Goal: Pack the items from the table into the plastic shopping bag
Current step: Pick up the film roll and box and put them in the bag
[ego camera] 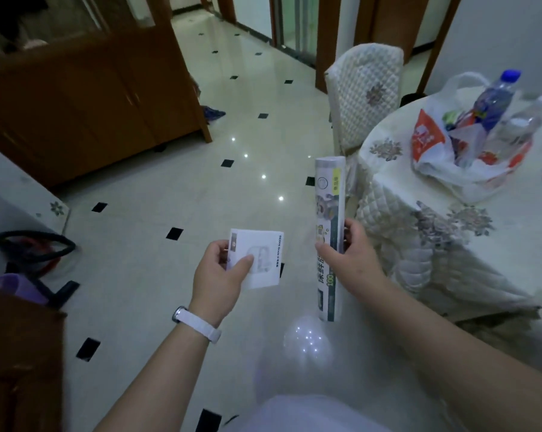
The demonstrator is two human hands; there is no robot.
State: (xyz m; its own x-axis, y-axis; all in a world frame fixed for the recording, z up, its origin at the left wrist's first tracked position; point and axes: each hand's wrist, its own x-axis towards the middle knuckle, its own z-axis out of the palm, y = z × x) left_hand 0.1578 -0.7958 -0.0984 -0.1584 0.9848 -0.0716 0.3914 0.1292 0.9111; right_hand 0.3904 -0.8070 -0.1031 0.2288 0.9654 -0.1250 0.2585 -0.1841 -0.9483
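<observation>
White box (257, 260), left hand (218, 271); roll (329, 219) (upright), right hand (349, 257).

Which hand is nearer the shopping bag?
Right. The right hand, gripping a roll, is below-left of the bag; the left hand, holding a white box, is farther left.

Bare forearms, a white watch strap (198, 326) on the left wrist.
</observation>
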